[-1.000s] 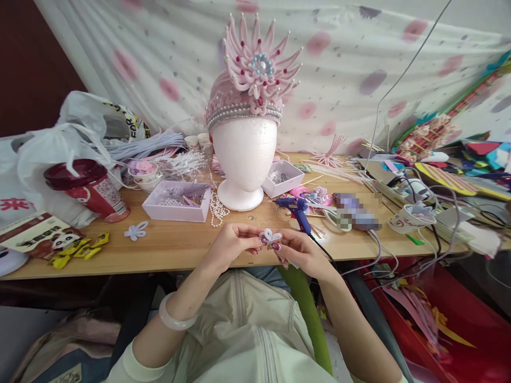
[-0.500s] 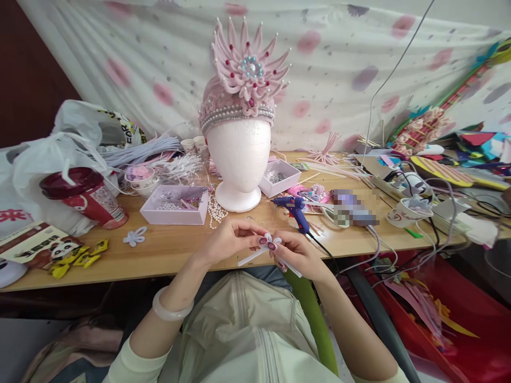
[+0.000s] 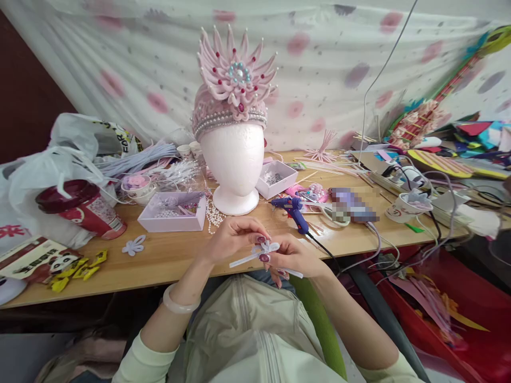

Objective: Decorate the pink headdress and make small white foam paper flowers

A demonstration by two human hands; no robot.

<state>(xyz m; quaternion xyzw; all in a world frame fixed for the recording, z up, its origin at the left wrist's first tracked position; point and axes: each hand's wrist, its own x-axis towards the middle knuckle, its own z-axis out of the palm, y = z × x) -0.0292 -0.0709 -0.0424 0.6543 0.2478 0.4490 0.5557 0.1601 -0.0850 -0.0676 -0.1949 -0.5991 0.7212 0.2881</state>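
A small pale pipe-cleaner flower point(image 3: 270, 247) with looped petals is held just above the table's front edge. Its two straight ends stick out to the left and lower right. My right hand point(image 3: 297, 255) pinches it from the right, thumb in front. My left hand point(image 3: 235, 238) is closed at its upper left, fingertips on a loop. A similar finished-looking pale flower point(image 3: 133, 245) lies on the table to the left. Beyond my hands stands a white foam head point(image 3: 233, 159) wearing a pink crown point(image 3: 237, 74) with pearls and red beads.
Behind my right hand lies a blue glue gun point(image 3: 293, 211), its black cord trailing forward. Lilac boxes of beads point(image 3: 171, 226) flank the foam head. A red lidded cup point(image 3: 93, 213) and yellow wrapped sweets point(image 3: 82, 267) are at left; a paper cup point(image 3: 403, 210) and cables are right.
My fingers have parted slightly around the flower, so more of its loops show. My left fingertips have moved up a little. The whole view has shifted slightly.
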